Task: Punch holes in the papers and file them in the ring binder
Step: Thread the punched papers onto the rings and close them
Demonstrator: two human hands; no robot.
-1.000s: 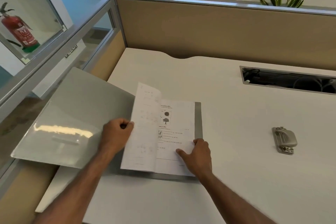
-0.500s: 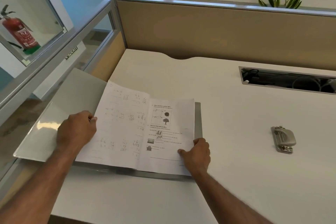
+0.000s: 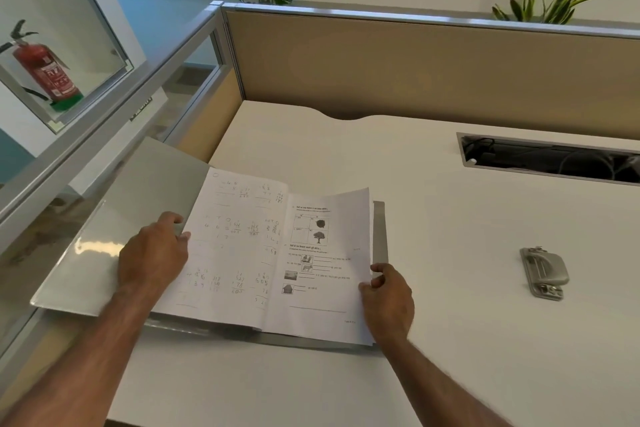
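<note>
Since half a second ago, the turned leaf has settled flatter onto the open grey plastic ring binder (image 3: 114, 218). These thin white printed papers (image 3: 242, 253) should be light, floppy and easily creased, so edges suit best. My left hand (image 3: 152, 260) curls round the left edge; my right hand (image 3: 388, 302) pinches the right.

papers (image 3: 277, 253) on open binder (image 3: 138, 218) | binder at desk's (image 3: 450, 322) left edge | hole punch (image 3: 544, 273) well right

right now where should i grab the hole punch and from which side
Probably across its two long sides, from above, with the right hand: the punch lies flat and alone on the desk, narrow left to right.
</note>
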